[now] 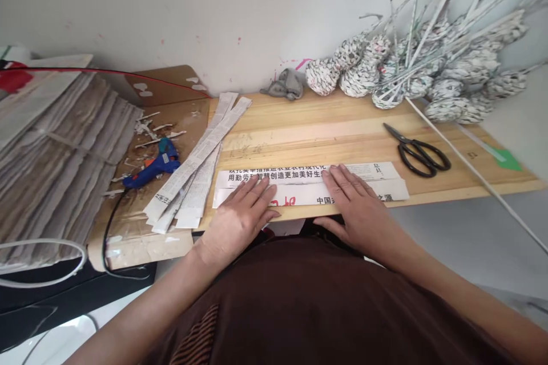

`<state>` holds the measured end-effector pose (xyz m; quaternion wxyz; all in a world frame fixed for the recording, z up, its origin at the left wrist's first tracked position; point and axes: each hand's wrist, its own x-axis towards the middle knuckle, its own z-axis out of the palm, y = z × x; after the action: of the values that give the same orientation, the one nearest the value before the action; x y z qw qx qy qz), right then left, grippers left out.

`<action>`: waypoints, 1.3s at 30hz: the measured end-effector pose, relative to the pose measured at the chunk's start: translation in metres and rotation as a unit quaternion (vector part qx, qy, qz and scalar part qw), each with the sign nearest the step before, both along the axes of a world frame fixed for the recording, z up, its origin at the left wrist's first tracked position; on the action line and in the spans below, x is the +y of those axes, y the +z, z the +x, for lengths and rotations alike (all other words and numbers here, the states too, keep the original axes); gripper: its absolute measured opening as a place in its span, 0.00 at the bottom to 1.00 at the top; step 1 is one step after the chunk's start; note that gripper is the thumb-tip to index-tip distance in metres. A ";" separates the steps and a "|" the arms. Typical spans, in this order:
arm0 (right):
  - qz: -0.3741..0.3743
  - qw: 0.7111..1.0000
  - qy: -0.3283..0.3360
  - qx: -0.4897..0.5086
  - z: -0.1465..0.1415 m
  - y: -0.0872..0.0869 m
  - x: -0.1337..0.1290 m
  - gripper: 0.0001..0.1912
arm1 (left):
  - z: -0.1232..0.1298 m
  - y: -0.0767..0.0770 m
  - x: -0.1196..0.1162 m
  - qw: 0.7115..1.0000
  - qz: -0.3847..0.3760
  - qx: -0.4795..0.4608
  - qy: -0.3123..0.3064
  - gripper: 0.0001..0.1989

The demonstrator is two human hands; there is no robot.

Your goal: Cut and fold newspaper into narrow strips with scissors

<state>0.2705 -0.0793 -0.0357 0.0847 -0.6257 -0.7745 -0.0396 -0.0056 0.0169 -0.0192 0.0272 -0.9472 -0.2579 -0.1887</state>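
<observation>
The left hand (240,217) and right hand (351,201) lie open and palm down, fingers outstretched, thumbs apart, on the newspaper (297,188), which runs beneath and between them. Strips (201,152) lie left of the left hand; scissors (412,142) sit beyond the right.

At seven o'clock my left hand (240,212) hides part of the bold print on the newspaper sheet (296,189), and at four my right hand (355,197) blots out more: I can't read either line whole! Over at nine, the small print on the paper strips (209,142) is beyond reading, and the paper stack (68,142) is cut by the left edge. Two o'clock, stalks (432,23) blur off the corner; past three, a long white stick (514,214) leaves the frame.
</observation>
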 end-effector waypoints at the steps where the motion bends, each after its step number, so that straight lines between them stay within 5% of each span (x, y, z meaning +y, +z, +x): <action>1: -0.002 1.000 0.002 0.002 0.001 0.000 -0.002 0.48 | -0.001 0.001 -0.001 1.000 0.004 -0.002 -0.002 0.22; 6: 0.023 0.999 0.022 0.004 0.005 -0.001 -0.009 0.37 | -0.003 0.002 -0.011 0.999 0.035 -0.009 -0.013 0.29; 16: 0.088 0.993 0.070 0.043 0.012 0.008 -0.015 0.20 | -0.006 -0.003 -0.018 0.999 0.029 -0.034 -0.009 0.21; 29: 0.091 0.991 0.085 0.046 0.011 0.013 -0.014 0.18 | -0.014 -0.001 -0.021 0.999 0.005 -0.053 -0.006 0.18; 39: 0.049 0.993 0.066 0.087 0.020 0.037 -0.004 0.13 | -0.017 0.014 -0.005 0.996 -0.051 -0.076 0.022 0.10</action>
<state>0.2904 -0.0833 0.0016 0.1847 -0.5694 -0.8008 -0.0169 -0.0222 0.0120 -0.0056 -0.0365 -0.9244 -0.2888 -0.2464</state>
